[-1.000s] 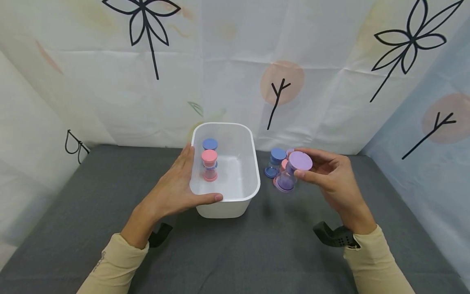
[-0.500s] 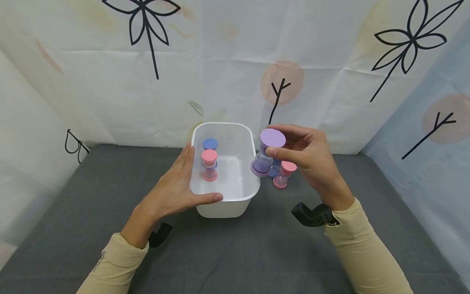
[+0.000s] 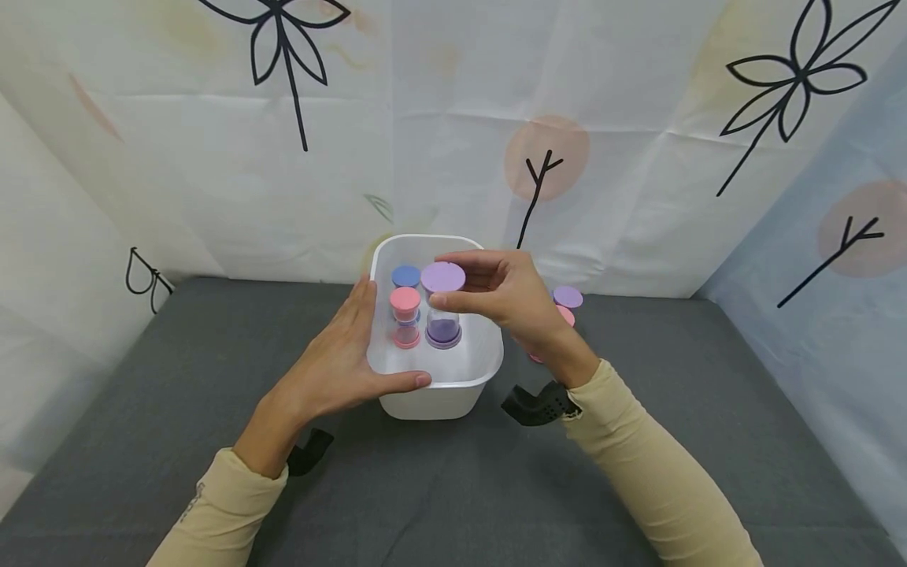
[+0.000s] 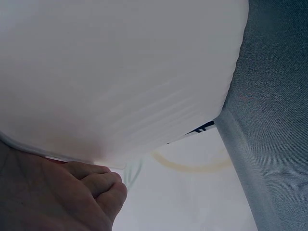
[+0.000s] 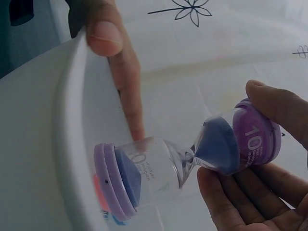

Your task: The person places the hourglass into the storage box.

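My right hand grips a purple hourglass by its top cap, thumb on the near side and fingers behind. The timer hangs upright inside the white plastic tub. In the right wrist view the hourglass shows a "10" print and purple-blue sand in both bulbs. Left of it in the tub stand a pink hourglass and, behind that, a blue hourglass. My left hand rests against the tub with straight fingers along its left side and the thumb along the front rim.
Right of the tub, a second purple hourglass and another pink hourglass stand partly hidden behind my right hand and wrist. A grey cloth covers the table. Patterned white fabric rises close behind the tub.
My right hand has carried the purple hourglass leftward from the group on the right, over the tub's rim and into the tub. The left hand has stayed in place.
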Demonstrator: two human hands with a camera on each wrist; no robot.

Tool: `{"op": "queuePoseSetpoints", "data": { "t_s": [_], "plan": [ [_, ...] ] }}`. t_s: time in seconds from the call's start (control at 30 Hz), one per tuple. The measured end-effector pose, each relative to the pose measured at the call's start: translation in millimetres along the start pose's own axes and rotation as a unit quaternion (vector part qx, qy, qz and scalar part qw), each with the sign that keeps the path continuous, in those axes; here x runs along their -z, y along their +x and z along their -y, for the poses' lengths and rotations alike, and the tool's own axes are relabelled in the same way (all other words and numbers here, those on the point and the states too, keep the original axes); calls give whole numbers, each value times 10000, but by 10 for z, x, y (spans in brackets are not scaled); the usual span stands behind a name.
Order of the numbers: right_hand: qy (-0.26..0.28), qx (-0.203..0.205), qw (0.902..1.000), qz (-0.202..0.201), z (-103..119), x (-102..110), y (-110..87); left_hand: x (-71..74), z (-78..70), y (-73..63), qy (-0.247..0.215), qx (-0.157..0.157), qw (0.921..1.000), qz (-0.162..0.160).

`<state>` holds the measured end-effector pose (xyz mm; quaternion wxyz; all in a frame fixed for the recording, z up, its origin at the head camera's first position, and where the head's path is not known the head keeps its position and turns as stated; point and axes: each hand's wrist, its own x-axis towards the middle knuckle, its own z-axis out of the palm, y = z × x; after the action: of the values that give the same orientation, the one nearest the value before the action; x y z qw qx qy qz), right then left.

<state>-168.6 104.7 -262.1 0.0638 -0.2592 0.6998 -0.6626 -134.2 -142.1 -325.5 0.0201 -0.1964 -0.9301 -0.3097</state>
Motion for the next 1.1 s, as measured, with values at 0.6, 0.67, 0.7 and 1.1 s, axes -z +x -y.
{"op": "queuePoseSetpoints", "data": {
  "t_s": [0.6,0.67,0.7,1.1],
  "plan": [
    [-801,-655,9939,391,-355,-356,247,4,1,-15,111,37,9999,90],
    [-964,-680,9921,426,-372,-370,263,2,-1,-15,115,58,9999,102],
    [-1054,-713,9909,428,-381,-373,270,0,-2,-15,116,72,9998,114],
    [-2108,-1250,9686,429,-404,-378,318,3,-2,-19,92,94,9998,158]
  ]
}}
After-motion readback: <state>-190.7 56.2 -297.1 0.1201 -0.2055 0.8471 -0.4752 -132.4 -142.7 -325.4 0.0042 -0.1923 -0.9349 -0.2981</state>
